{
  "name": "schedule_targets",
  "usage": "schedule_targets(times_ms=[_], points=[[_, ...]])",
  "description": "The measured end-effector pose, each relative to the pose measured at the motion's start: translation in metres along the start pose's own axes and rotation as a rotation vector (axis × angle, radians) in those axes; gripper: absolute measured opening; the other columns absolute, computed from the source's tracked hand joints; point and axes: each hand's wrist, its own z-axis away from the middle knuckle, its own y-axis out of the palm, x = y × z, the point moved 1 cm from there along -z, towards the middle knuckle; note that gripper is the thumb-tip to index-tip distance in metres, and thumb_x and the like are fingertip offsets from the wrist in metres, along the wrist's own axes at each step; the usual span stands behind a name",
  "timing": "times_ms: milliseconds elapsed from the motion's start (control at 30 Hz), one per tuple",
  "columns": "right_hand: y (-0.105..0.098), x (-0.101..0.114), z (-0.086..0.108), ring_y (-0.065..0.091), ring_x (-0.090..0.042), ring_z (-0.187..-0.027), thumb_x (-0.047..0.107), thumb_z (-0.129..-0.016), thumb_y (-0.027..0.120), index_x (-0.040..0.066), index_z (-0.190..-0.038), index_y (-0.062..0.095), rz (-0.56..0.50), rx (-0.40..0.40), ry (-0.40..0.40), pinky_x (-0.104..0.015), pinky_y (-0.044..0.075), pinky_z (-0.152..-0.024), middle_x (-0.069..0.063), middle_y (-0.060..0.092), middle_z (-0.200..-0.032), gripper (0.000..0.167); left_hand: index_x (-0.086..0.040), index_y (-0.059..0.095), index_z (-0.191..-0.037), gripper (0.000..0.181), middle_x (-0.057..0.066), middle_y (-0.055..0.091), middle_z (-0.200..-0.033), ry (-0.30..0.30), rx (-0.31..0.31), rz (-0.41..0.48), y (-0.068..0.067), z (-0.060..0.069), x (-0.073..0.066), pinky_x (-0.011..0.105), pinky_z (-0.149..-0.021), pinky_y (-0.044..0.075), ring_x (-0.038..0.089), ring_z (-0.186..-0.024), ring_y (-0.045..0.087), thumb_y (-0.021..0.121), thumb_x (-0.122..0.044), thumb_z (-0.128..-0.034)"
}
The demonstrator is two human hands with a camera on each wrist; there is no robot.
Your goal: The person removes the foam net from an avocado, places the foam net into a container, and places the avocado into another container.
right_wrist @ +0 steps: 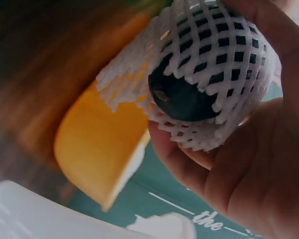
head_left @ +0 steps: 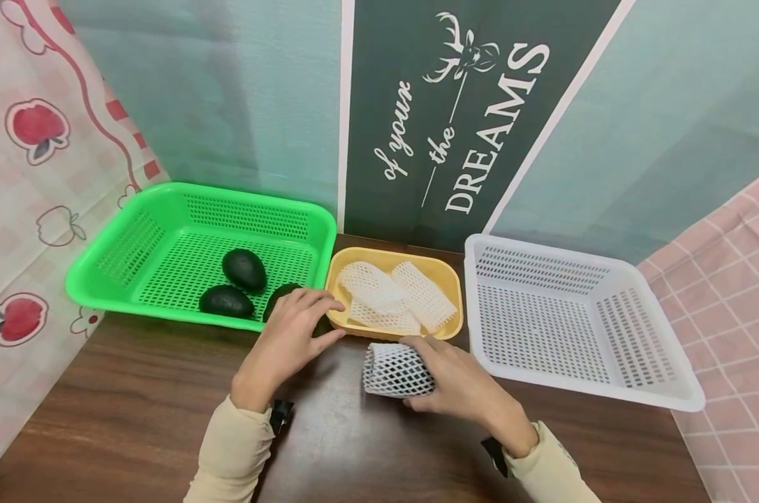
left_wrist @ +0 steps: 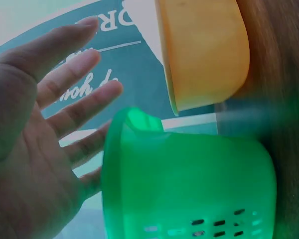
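My right hand (head_left: 461,381) grips an avocado (right_wrist: 182,97) wrapped in a white foam net sleeve (head_left: 396,370), held over the table in front of the yellow basket. In the right wrist view, the avocado's dark stem end shows through the sleeve's open end. Fingers spread and holding nothing, my left hand (head_left: 288,339) hovers by the front right corner of the green basket (head_left: 294,206). Inside that basket lie two bare dark avocados (head_left: 244,270), plus a third (head_left: 280,297) partly hidden behind the left hand.
Several flattened foam net sleeves (head_left: 373,286) lie in the small yellow basket (head_left: 451,279), between the green basket and a white basket (head_left: 643,279) on the right. All stand on a brown wooden table (head_left: 134,405) against a hanging cloth with printed lettering.
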Motion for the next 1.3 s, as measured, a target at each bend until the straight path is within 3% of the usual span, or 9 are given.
schedule_targets(times_ms=[200,433,533,633,767,867,933,1067,1300], points=[[0.015,-0.005,0.001,0.064,-0.022,-0.100,0.039,-0.068,0.088,0.015,-0.137,0.048,-0.005,0.009,0.029,-0.043,0.054,-0.080,-0.008,0.064,-0.119,0.083,-0.014,0.071,-0.112,0.034,0.007,0.067,-0.119,-0.005,0.051,-0.008,-0.002,0.001,-0.012,0.052,-0.104,0.040,0.029,-0.116,0.057,0.080,-0.030,-0.0836],[0.031,-0.010,0.002,0.063,-0.022,-0.098,0.037,-0.066,0.090,0.014,-0.135,0.050,0.026,-0.040,-0.001,-0.044,0.054,-0.081,-0.007,0.064,-0.113,0.083,-0.014,0.071,-0.109,0.031,0.001,0.069,-0.103,0.043,0.101,0.011,0.002,0.003,-0.023,0.041,-0.090,0.048,0.024,-0.101,0.062,0.081,-0.026,-0.0824],[0.037,-0.012,0.003,0.063,-0.022,-0.098,0.037,-0.065,0.090,0.015,-0.135,0.050,0.041,-0.064,-0.006,-0.044,0.054,-0.082,-0.007,0.064,-0.113,0.084,-0.013,0.071,-0.106,0.028,0.000,0.069,-0.099,0.038,0.173,0.063,0.005,0.004,-0.026,0.038,-0.085,0.051,0.020,-0.093,0.063,0.081,-0.023,-0.0820],[0.042,-0.014,0.004,0.063,-0.022,-0.097,0.038,-0.066,0.090,0.016,-0.136,0.049,0.040,-0.069,0.007,-0.044,0.053,-0.082,-0.006,0.064,-0.113,0.084,-0.013,0.071,-0.102,0.023,0.000,0.070,-0.095,-0.012,0.283,0.128,0.008,0.003,-0.027,0.034,-0.079,0.053,0.015,-0.087,0.064,0.080,-0.022,-0.0832],[0.046,-0.016,0.006,0.064,-0.024,-0.101,0.041,-0.070,0.087,0.013,-0.141,0.045,0.017,-0.061,0.037,-0.046,0.053,-0.085,-0.008,0.064,-0.117,0.087,-0.012,0.070,-0.100,0.020,-0.003,0.068,-0.084,-0.125,0.427,0.183,0.013,0.003,-0.027,0.032,-0.073,0.051,0.011,-0.077,0.061,0.078,-0.021,-0.0851],[0.048,-0.018,0.008,0.063,-0.028,-0.108,0.044,-0.072,0.086,0.007,-0.143,0.043,0.003,-0.060,0.053,-0.047,0.052,-0.091,-0.013,0.063,-0.123,0.091,-0.011,0.069,-0.102,0.021,-0.006,0.064,-0.077,-0.186,0.508,0.200,0.018,0.004,-0.027,0.032,-0.071,0.049,0.010,-0.072,0.058,0.077,-0.022,-0.0857],[0.049,-0.018,0.008,0.062,-0.029,-0.112,0.045,-0.072,0.086,0.004,-0.142,0.043,-0.013,-0.057,0.060,-0.048,0.050,-0.095,-0.015,0.062,-0.126,0.092,-0.011,0.068,-0.103,0.022,-0.006,0.064,-0.078,-0.195,0.542,0.209,0.021,0.005,-0.027,0.033,-0.072,0.049,0.010,-0.072,0.057,0.077,-0.022,-0.0857],[0.050,-0.021,0.010,0.060,-0.030,-0.118,0.042,-0.073,0.086,-0.001,-0.142,0.042,-0.059,-0.035,0.057,-0.049,0.048,-0.099,-0.016,0.060,-0.129,0.093,-0.011,0.068,-0.101,0.019,-0.001,0.066,-0.082,-0.160,0.575,0.225,0.030,0.005,-0.029,0.033,-0.072,0.049,0.011,-0.073,0.057,0.076,-0.019,-0.0858],[0.050,-0.022,0.013,0.059,-0.029,-0.114,0.028,-0.074,0.088,-0.004,-0.142,0.037,-0.074,0.003,0.031,-0.048,0.050,-0.095,-0.019,0.059,-0.125,0.090,-0.012,0.065,-0.088,0.012,-0.001,0.064,-0.079,-0.001,0.582,0.248,0.051,0.002,-0.040,0.024,-0.063,0.043,0.007,-0.068,0.051,0.075,-0.016,-0.0848]])
